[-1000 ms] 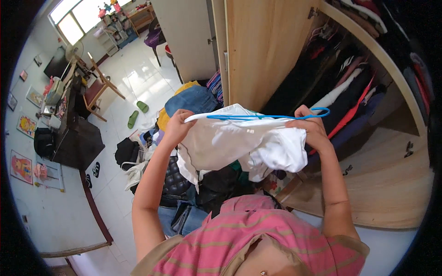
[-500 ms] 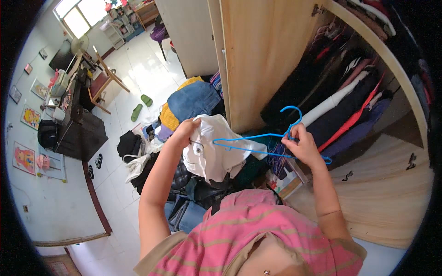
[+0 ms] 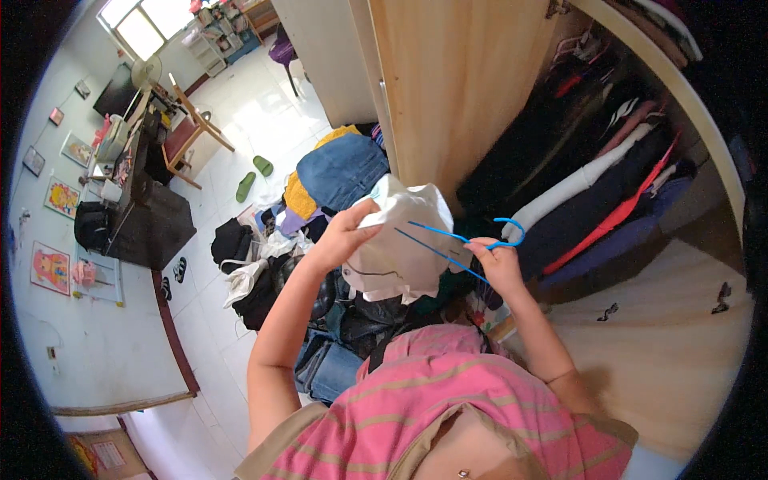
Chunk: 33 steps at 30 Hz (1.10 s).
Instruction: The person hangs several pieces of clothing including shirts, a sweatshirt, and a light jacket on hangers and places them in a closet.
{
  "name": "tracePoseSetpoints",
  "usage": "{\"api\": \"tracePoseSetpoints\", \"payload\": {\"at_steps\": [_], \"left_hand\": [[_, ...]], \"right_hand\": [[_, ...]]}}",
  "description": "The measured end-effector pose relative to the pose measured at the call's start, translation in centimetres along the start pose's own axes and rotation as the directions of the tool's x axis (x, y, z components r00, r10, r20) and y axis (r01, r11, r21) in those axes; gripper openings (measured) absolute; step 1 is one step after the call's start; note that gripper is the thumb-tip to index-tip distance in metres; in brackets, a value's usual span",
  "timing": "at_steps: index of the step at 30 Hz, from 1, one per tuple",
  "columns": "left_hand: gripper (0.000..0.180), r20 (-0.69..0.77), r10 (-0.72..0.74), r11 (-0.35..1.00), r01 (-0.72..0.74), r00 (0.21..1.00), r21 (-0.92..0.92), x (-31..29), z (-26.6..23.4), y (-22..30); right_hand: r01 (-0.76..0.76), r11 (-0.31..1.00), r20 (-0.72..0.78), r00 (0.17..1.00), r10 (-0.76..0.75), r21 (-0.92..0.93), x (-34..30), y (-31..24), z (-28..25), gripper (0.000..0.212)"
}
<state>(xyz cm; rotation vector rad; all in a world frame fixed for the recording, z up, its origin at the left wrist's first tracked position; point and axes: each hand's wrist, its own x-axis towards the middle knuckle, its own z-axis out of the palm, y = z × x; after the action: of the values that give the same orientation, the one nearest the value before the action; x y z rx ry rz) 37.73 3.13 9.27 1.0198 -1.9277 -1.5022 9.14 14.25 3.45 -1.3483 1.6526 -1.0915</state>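
A white garment (image 3: 400, 260) hangs in front of me, pinched at its upper left edge by my left hand (image 3: 346, 234), which is closed on the cloth. It has a thin dark cord or line along its lower part. My right hand (image 3: 494, 260) grips a blue clothes hanger (image 3: 438, 231) near the base of its hook, fingers closed. The hook curls to the right above that hand. The hanger's bars reach left across the garment, and their far corner is out of sight at the cloth. Whether it lies inside the garment I cannot tell.
Piled clothes lie beyond and below my hands, among them blue jeans (image 3: 340, 172) and black items (image 3: 232, 244). On the right is an open wooden wardrobe (image 3: 448, 88) with hung clothes, including a red garment (image 3: 616, 216). Green slippers (image 3: 246, 186) and a chair (image 3: 182, 142) stand farther left.
My right hand has moved left and slightly down, bringing the hanger farther over the garment. Its hook has turned rightward. My left hand has shifted right, and the garment has risen and spread.
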Motion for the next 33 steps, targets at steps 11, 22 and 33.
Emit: {"api": "tracePoseSetpoints", "payload": {"at_steps": [11, 22, 33], "left_hand": [[0.026, 0.205, 0.621, 0.384, -0.522, 0.757, 0.762, -3.8, 4.1, 6.7], [0.036, -0.471, 0.702, 0.507, 0.09, 0.534, 0.857, -3.6, 4.0, 4.8], [0.024, -0.054, 0.262, 0.486, -0.083, 0.964, 0.87, -0.9, 3.4, 8.8]], "right_hand": [[0.16, 0.72, -0.132, 0.987, -0.095, 0.675, 3.5, -1.8, 1.1, 0.029], [0.412, 0.837, -0.01, 0.899, -0.438, 0.36, 2.6, -5.2, 2.2, 0.019], [0.291, 0.939, 0.182, 0.928, -0.324, 0.185, 5.1, -7.2, 1.9, 0.024]]}}
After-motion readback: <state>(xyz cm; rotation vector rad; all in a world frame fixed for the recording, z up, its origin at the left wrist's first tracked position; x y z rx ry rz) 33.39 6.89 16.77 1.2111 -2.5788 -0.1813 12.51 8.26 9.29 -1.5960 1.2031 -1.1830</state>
